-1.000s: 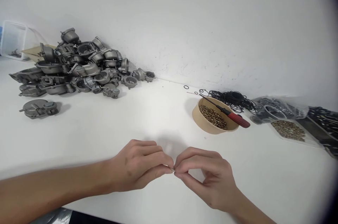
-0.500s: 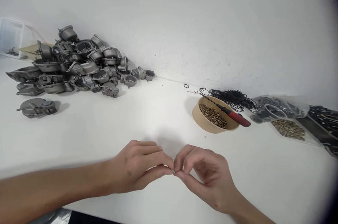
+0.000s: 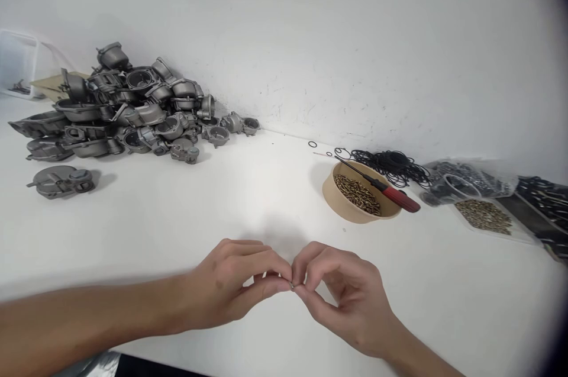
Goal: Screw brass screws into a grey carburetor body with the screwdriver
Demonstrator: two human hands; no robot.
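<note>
My left hand [image 3: 244, 279] and my right hand [image 3: 341, 294] meet fingertip to fingertip above the white table [image 3: 213, 205]. Both are closed in a pinch. Between the tips shows a tiny metallic piece [image 3: 291, 286], mostly covered by the fingers and too small to name. Beyond my right hand stands a tan paper bowl [image 3: 350, 214] with many small brass-coloured screw-like parts [image 3: 357, 193] in it. A screwdriver with a red and black handle [image 3: 394, 195] lies across the bowl's rim.
Grey cast-metal housings [image 3: 146, 110] are heaped at the back left, one separate housing [image 3: 60, 181] in front. Black rubber rings [image 3: 394, 167] lie behind the bowl. At right are a clear plastic bag [image 3: 479, 179] and a tray of small brass parts [image 3: 483, 216]. A wall [image 3: 310, 39] rises behind.
Both hands stay pinched together at the same place, with only slight shifts of the fingers. The objects on the table stand as before.
</note>
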